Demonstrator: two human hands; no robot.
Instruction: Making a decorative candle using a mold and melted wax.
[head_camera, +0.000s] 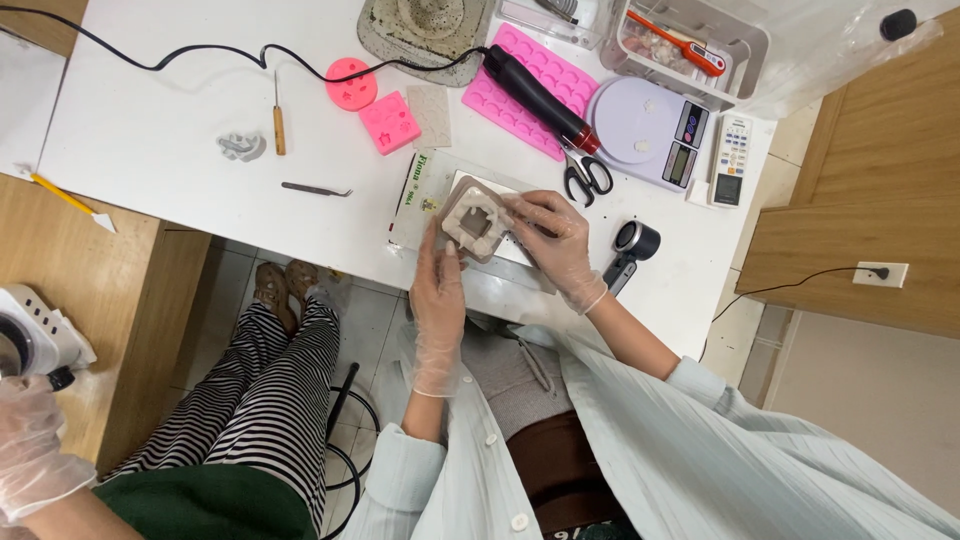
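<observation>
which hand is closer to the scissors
Right. The right hand rests on the beige mould just below the scissors; the left hand is across the mould, farther off.

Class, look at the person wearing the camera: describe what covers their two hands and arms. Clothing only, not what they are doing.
Both the left hand and the right hand wear thin, clear disposable gloves that end at the wrist. The forearms are bare. Each arm has a pale mint-green shirt sleeve with fine stripes, pushed up toward the elbow. The shirt front has white buttons.

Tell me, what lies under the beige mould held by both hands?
Under the beige mould a white board shows on the table. The mould and gloved hands cover its middle.
</observation>
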